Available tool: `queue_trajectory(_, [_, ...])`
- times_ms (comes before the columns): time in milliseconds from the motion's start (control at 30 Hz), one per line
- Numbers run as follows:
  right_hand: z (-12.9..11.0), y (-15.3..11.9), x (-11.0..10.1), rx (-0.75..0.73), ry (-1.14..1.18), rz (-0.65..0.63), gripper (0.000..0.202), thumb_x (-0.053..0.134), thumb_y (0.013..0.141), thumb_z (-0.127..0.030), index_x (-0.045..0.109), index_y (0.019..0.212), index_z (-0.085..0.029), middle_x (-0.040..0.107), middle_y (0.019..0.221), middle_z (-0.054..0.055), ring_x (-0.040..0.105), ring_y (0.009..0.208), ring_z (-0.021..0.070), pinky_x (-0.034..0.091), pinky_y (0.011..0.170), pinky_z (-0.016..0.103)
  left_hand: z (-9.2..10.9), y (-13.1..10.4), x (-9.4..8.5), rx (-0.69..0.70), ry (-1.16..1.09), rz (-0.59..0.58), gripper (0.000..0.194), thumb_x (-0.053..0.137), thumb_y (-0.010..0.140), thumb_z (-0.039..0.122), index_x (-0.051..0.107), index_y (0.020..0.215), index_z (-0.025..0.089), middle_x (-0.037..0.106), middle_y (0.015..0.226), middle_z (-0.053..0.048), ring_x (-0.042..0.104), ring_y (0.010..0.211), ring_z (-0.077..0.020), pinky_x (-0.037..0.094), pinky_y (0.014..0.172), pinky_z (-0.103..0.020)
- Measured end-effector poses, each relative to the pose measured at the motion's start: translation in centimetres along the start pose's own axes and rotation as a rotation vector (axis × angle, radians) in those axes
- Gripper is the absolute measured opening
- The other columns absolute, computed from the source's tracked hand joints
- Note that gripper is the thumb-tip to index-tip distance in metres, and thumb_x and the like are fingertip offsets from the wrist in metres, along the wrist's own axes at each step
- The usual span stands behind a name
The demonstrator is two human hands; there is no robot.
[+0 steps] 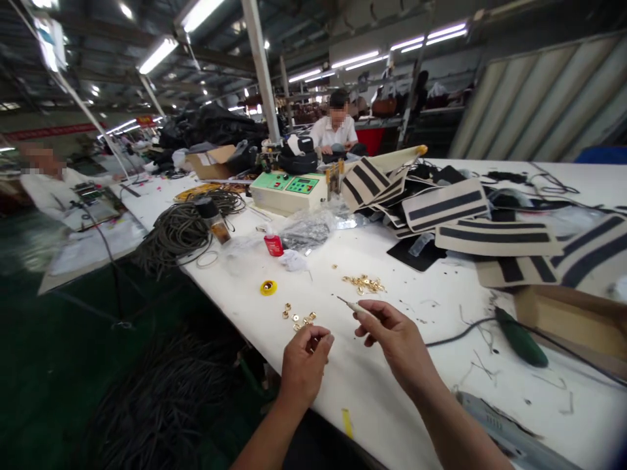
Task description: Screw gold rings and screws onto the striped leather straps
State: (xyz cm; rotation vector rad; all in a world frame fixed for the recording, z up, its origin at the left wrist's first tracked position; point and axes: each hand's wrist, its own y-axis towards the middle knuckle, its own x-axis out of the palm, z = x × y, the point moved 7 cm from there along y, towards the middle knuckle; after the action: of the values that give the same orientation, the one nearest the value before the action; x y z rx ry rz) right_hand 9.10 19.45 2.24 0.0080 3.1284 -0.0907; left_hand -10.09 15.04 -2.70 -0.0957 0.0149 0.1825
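My right hand (389,329) grips a thin pale-handled tool (356,308) between thumb and fingers, its narrow metal tip pointing left over the table. To its left, my left hand (307,359) is closed, thumb against fingertips; whatever it pinches is too small or hidden to name. Several small gold pieces (296,318) lie just beyond the left hand. A larger pile of gold pieces (365,284) sits beyond the right hand. Near the table's left edge are a round yellow container (268,288) and a red bottle (273,245).
The white table (372,391) carries striped panels (445,205), a green-handled tool (522,339) with a cable, and a cardboard box (578,320) at right. Coiled cords (181,228) and a green-panelled machine (289,190) stand farther back. Two people sit beyond.
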Motion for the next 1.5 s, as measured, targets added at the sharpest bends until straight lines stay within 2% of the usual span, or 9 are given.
queue_trajectory(133, [-2.2,4.2,8.6,-0.198,-0.421,-0.215,0.020,0.072,0.086,-0.033,0.076,0.105,-0.024,0.077,0.088,0.002,0.070,0.077,0.0197,0.052,0.069,0.031,-0.7,-0.8,-2.0,-0.032,-0.115,0.017,0.034,0.072,0.086,0.048,0.072,0.097,0.016,0.059,0.065,0.002,0.055,0.055,-0.0114,0.047,0.052,-0.022])
queue_trajectory(267, [-2.0,9.0,16.1,-0.333,-0.709,-0.291,0.017,0.068,0.087,-0.026,0.078,0.101,-0.026,0.078,0.088,0.001,0.069,0.079,0.0187,0.049,0.074,0.030,-1.8,-0.6,-2.0,-0.109,-0.189,0.018,0.030,0.076,0.082,0.039,0.069,0.100,0.016,0.061,0.069,0.002,0.058,0.056,-0.0120,0.048,0.052,-0.023])
queue_trajectory(400, [0.2,12.2,19.8,-0.338,-0.768,-0.316,0.018,0.068,0.087,-0.027,0.078,0.102,-0.026,0.079,0.092,0.002,0.069,0.081,0.0195,0.048,0.075,0.030,-2.5,-0.2,-1.8,-0.125,-0.180,0.020,0.021,0.082,0.072,0.021,0.067,0.087,0.018,0.063,0.069,0.003,0.055,0.058,-0.0103,0.046,0.057,-0.022])
queue_trajectory(533, [1.5,13.0,20.8,-0.338,-0.810,-0.328,0.016,0.069,0.086,-0.028,0.078,0.100,-0.026,0.079,0.091,0.003,0.068,0.079,0.0206,0.045,0.072,0.031,-2.7,-0.1,-1.8,-0.113,-0.139,-0.006,0.013,0.083,0.070,0.019,0.071,0.076,0.018,0.064,0.064,0.003,0.055,0.060,-0.0117,0.045,0.059,-0.024])
queue_trajectory(900, [0.9,12.9,19.5,-0.287,-0.632,-0.273,0.013,0.070,0.083,-0.031,0.077,0.091,-0.024,0.075,0.080,0.002,0.066,0.074,0.0189,0.046,0.071,0.031,-2.0,-0.3,-2.2,-0.009,-0.188,-0.081,0.017,0.072,0.086,0.028,0.082,0.097,0.020,0.070,0.080,-0.003,0.065,0.065,-0.0141,0.054,0.065,-0.027])
queue_trajectory(1067, [-0.4,11.7,17.7,-0.158,-0.399,-0.242,0.029,0.069,0.085,-0.042,0.073,0.101,-0.019,0.072,0.075,0.001,0.065,0.061,0.0150,0.047,0.057,0.026,-2.1,-0.3,-2.4,-0.098,-0.263,-0.042,0.028,0.079,0.078,0.029,0.077,0.103,0.016,0.071,0.079,-0.002,0.065,0.063,-0.0129,0.055,0.061,-0.025])
queue_trajectory(1167, [-1.3,9.2,14.8,-0.059,-0.093,-0.193,0.030,0.074,0.081,-0.043,0.069,0.099,-0.018,0.069,0.074,0.000,0.060,0.057,0.0121,0.043,0.051,0.023,-2.1,-0.4,-2.5,-0.147,-0.333,-0.002,0.033,0.086,0.069,0.031,0.074,0.095,0.015,0.071,0.075,-0.001,0.064,0.059,-0.0115,0.055,0.059,-0.024])
queue_trajectory(1300, [-1.1,3.8,8.9,0.095,0.333,-0.132,0.034,0.086,0.075,-0.039,0.067,0.096,-0.020,0.063,0.070,-0.004,0.051,0.055,0.0096,0.037,0.050,0.022,-2.1,-0.5,-1.7,-0.158,-0.341,-0.029,0.033,0.088,0.068,0.035,0.072,0.088,0.015,0.071,0.071,0.000,0.067,0.060,-0.0129,0.057,0.059,-0.025])
queue_trajectory(1500, [1.4,-2.6,1.0,0.118,0.333,0.003,0.036,0.087,0.078,-0.040,0.071,0.103,-0.020,0.057,0.068,-0.004,0.047,0.056,0.0110,0.037,0.052,0.026,-2.3,-0.5,-0.3,-0.130,-0.288,-0.022,0.031,0.087,0.070,0.033,0.073,0.091,0.015,0.074,0.075,0.000,0.071,0.064,-0.0141,0.060,0.065,-0.026])
